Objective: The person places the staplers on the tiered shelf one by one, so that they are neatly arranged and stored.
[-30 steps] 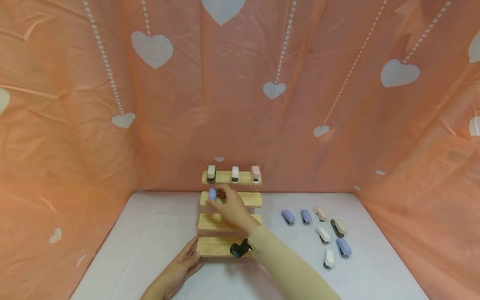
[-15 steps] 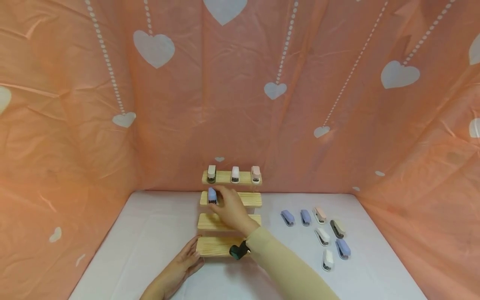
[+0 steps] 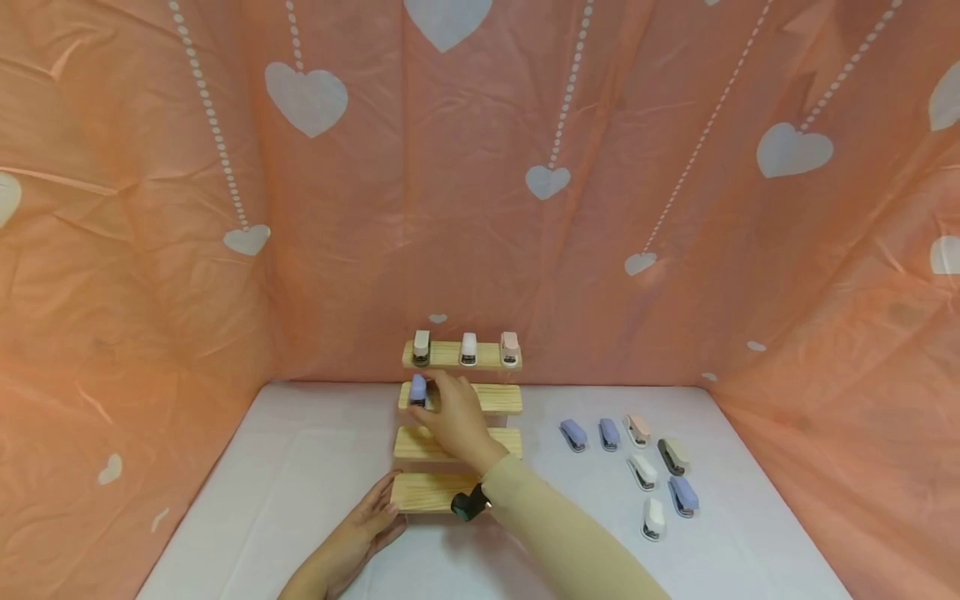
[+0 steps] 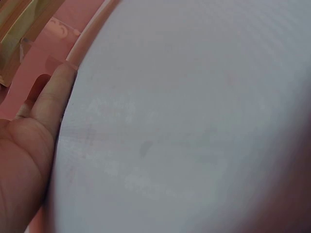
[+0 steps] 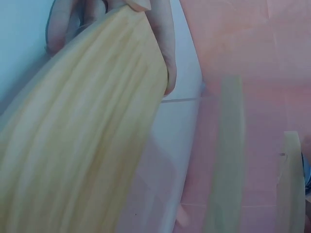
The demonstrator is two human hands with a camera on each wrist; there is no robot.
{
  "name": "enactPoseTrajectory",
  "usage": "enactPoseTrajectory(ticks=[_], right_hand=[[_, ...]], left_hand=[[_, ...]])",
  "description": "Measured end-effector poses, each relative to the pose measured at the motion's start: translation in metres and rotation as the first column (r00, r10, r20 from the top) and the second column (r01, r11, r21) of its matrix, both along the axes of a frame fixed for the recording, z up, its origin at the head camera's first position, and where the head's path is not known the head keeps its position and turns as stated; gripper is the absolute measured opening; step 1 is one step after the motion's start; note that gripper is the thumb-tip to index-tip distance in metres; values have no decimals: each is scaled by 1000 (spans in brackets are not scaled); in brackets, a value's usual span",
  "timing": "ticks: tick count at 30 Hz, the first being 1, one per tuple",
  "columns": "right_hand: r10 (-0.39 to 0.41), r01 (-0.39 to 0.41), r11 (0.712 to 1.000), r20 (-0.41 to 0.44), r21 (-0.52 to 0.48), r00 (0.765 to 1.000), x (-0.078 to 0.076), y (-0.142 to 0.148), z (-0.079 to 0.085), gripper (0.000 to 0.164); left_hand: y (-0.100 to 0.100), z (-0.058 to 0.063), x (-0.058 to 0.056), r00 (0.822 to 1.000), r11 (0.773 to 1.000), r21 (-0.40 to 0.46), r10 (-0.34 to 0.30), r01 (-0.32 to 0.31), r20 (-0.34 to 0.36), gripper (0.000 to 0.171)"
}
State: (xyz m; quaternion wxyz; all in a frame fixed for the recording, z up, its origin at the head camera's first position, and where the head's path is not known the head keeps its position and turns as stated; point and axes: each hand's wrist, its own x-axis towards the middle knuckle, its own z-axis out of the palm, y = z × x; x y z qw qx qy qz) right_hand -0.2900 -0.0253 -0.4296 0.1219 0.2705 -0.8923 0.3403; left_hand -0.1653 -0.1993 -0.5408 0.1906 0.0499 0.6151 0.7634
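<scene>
In the head view, my right hand (image 3: 459,421) pinches a small purple stapler (image 3: 417,388) at the left end of the second board from the top of a tiered wooden display rack (image 3: 491,398). The stapler's dark front faces me. My left hand (image 3: 363,529) holds the left end of the bottom board (image 3: 420,493), its thumb on top and other fingers at the end and side. Three staplers stand on the top board: a greyish one (image 3: 422,347), a white one (image 3: 468,348) and a pink one (image 3: 510,348).
Several more mini staplers lie right of the rack on the white tabletop (image 3: 735,533), among them a purple one (image 3: 573,435), a pink one (image 3: 638,430) and a white one (image 3: 653,520). A pink curtain (image 3: 360,275) with hearts hangs behind and at both sides.
My right hand has lowered the purple stapler onto the second board, shifted it slightly left, and its dark front now shows. The left hand stays at the bottom board.
</scene>
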Motion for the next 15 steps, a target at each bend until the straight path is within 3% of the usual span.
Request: enactPoseTrajectory(ticks=[4, 9, 15], right_hand=[[36, -36, 999, 6, -28, 999, 2, 7, -2, 59], [107, -99, 990, 77, -97, 991, 12, 27, 1, 61], [91, -76, 989, 110, -130, 990, 24, 64, 0, 63]], left_hand=[[1, -1, 0, 1000, 1000, 3, -5, 5, -1, 71], [1, -2, 0, 1000, 1000, -11, 9, -9, -1, 72], [2, 1, 0, 1000, 1000, -3, 20, -20, 12, 72]])
